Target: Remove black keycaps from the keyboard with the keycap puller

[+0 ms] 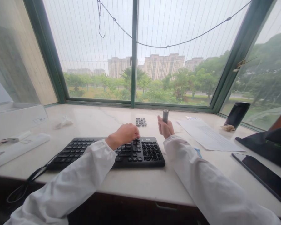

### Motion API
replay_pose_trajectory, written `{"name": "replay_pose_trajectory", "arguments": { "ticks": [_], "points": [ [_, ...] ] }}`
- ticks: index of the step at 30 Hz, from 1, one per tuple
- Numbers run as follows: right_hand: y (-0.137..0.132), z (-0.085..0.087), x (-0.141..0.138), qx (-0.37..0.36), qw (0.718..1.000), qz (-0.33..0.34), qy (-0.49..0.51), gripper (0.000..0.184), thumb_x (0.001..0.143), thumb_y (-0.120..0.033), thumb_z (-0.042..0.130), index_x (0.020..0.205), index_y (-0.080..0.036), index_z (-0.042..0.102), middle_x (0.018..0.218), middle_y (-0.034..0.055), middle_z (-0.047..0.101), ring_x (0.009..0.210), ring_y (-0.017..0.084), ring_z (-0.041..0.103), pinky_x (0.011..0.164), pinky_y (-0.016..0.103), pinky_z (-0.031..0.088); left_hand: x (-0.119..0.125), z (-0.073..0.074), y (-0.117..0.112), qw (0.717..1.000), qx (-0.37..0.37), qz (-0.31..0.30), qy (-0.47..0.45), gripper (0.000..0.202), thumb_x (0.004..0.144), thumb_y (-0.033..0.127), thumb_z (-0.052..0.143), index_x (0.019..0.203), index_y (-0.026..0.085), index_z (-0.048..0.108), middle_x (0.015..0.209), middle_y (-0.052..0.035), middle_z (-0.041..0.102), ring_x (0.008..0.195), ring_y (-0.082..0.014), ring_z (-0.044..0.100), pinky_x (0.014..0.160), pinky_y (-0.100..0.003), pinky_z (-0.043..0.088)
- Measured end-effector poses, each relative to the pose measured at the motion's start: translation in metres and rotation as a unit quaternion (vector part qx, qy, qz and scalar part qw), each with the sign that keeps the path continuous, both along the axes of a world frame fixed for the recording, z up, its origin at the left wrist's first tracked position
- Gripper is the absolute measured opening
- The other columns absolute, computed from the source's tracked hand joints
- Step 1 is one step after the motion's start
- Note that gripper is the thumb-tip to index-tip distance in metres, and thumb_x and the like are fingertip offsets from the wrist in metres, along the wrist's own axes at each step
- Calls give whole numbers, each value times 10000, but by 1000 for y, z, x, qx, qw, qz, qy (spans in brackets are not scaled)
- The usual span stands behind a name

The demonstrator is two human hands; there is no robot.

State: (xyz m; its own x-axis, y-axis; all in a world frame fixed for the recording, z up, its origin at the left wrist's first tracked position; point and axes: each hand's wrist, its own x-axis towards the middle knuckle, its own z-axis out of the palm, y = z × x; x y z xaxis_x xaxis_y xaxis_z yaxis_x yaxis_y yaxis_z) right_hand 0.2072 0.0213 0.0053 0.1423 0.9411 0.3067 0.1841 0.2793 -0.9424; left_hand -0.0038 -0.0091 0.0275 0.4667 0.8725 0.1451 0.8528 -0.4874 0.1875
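A black keyboard (pixel 121 161) lies across the white sill. Its number pad (pixel 151 151) shows bare square sockets where keycaps are off. My left hand (pixel 123 136) is over the keyboard's back edge, fingers pinched together near the keys left of the number pad; whatever is between the fingertips is hidden. Beyond the keyboard, several loose grey keycaps (pixel 140 122) sit in neat rows. My right hand (pixel 166 127) is closed round a short grey cylinder (pixel 165 115), held upright just past the keyboard's right back corner; its lower end is inside the fist.
Printed paper (pixel 208 134) lies to the right, with a black phone (pixel 259 175) nearer me. A dark upright object (pixel 237 115) leans by the right window. On the left are a white power strip (pixel 21 147), a white box (pixel 18 117) and crumpled tissue (pixel 64 122). A cable (pixel 28 179) hangs over the edge.
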Motion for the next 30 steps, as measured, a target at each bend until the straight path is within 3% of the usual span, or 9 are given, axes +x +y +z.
{"name": "replay_pose_trajectory", "arguments": {
  "ticks": [5, 14, 24, 30],
  "points": [
    [-7, 4, -10, 4, 988, 51, 147, 479, 798, -531, 570, 547, -226, 299, 425, -92, 231, 340, 48, 190, 312, 204, 138, -2, -5, -4, 999, 25, -24, 23, 209, 822, 365, 595, 849, 243, 762, 855, -75, 711, 860, -250, 635, 821, -350, 449],
    [-9, -5, -15, -2, 983, 61, 171, 514, 743, -523, 664, 513, -209, 328, 421, -89, 245, 330, 33, 198, 298, 197, 115, -2, -11, -12, 995, 88, -32, 36, 187, 820, 306, 595, 801, 203, 749, 782, -83, 699, 737, -205, 640, 696, -303, 470],
    [-11, 5, -13, 54, 960, 42, 270, 490, 754, -447, 676, 514, -204, 324, 386, -106, 213, 318, 28, 142, 303, 195, 80, -2, -12, -5, 998, 60, -29, -4, 123, 747, 209, 635, 799, 194, 745, 829, -72, 710, 741, -191, 637, 676, -279, 473],
    [-8, 15, -47, -13, 944, 56, 326, 444, 830, -390, 582, 535, -210, 304, 361, -109, 198, 307, 38, 117, 293, 200, 74, -6, -12, 1, 998, 33, -34, -36, 137, 721, 262, 673, 805, 198, 760, 831, -78, 717, 781, -203, 636, 692, -276, 475]
  ]
}}
